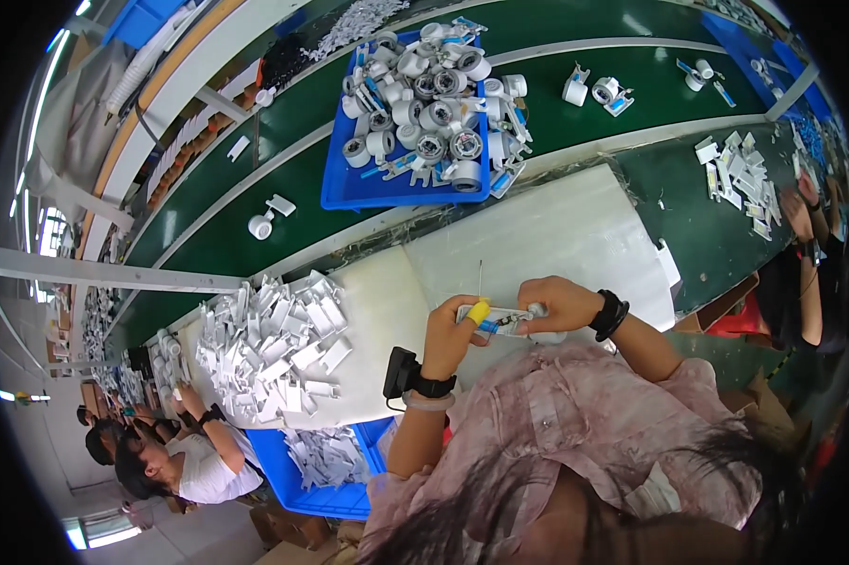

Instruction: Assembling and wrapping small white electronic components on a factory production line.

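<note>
My left hand (449, 337) is closed round the left end of a small white plastic part with a blue strip and darker inner pieces (509, 322). By its thumb is a yellow piece (479, 312) with a thin rod standing up from it; whether this is a tool handle or a thumb cover I cannot tell. My right hand (558, 303) pinches the right end of the same part, its fingertips partly hidden. Both hands are held above the pale work mat (537, 235), close to my body.
To the left is a heap of white plastic covers (274, 344), above a blue bin (297, 494) of similar pieces. Ahead, a blue tray (339, 188) overflows with round white fittings beside the green conveyor (556, 71). Flat white parts (740, 179) lie at right. Co-workers sit on both sides.
</note>
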The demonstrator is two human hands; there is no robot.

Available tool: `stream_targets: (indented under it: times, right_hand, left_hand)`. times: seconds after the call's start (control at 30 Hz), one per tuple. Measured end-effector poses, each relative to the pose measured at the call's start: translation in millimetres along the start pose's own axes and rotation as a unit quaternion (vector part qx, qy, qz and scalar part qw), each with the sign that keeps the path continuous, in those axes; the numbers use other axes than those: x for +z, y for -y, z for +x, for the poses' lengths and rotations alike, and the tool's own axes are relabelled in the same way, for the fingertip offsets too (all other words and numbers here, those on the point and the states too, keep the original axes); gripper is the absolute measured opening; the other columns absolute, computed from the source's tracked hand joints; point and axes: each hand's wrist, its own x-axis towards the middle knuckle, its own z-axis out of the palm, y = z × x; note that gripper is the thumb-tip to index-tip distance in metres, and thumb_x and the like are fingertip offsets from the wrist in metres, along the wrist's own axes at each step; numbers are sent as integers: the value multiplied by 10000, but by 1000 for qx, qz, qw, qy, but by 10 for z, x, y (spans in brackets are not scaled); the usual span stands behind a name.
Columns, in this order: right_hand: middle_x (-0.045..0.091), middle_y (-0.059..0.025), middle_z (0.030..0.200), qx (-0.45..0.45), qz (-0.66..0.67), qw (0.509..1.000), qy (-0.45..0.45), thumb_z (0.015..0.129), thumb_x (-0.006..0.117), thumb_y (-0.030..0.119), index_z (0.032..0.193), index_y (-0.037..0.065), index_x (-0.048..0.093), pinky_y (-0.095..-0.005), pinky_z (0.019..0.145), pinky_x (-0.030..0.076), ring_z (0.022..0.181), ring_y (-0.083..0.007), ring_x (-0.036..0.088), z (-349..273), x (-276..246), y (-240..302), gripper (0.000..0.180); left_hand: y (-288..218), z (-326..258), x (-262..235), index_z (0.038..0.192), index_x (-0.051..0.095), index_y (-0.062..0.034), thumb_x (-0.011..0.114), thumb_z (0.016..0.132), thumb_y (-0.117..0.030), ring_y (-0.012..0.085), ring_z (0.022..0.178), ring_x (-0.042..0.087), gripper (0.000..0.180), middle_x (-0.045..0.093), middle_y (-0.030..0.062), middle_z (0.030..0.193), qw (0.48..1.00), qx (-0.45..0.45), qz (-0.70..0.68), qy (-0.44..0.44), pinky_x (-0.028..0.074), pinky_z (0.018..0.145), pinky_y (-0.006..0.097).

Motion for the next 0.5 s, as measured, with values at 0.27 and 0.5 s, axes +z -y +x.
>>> stream_targets:
  times: [0.27,0.5]
  right_hand:
    - [603,-82,832,-57,-74,996,10,757,744,240,870,83,579,-379,630,446,736,-292,591,55,109,225,254]
    - [597,-64,751,-57,-101,990,-81,751,755,201,861,93,616,-367,651,450,737,-281,585,-69,40,296,208]
  left_hand:
    - [47,108,-202,1126,601,14,473,944,-144,90,797,582,273,639,70,969,922,55,155,350,470,679,235]
    - [249,-21,-264,1304,507,-16,432,993,-225,98,960,544,382,602,35,1083,964,-116,-8,237,436,837,224]
